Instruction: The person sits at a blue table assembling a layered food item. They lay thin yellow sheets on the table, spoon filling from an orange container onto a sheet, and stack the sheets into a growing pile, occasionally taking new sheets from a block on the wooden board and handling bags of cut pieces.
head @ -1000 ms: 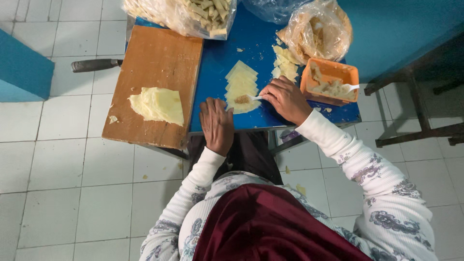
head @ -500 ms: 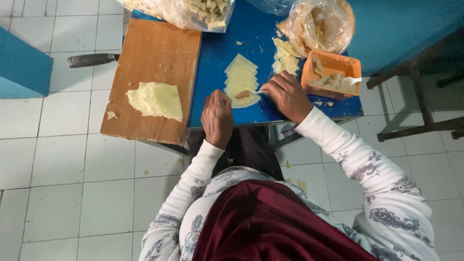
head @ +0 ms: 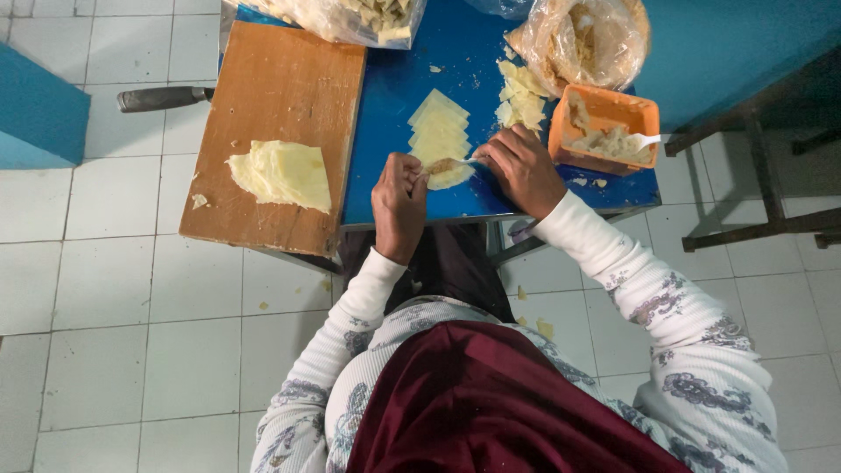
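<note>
One wooden board [head: 280,105] lies at the left with a pale stack of wrappers [head: 282,173] on it. Beside it, on the blue table [head: 394,88], the left hand [head: 399,200] curls closed at the edge of a row of dough sheets [head: 440,140]. The right hand [head: 524,166] grips what seems a small white spoon [head: 460,161] over the nearest sheet. An orange tub [head: 604,131] of filling stands just right.

I see a stack of pale yellow wrappers [head: 441,138], cut to pointed wedges, lying flat on the blue table [head: 394,96]. A dab of brown filling [head: 441,165] sits at the near, rounded end, touched by a white spoon [head: 466,160].
</note>
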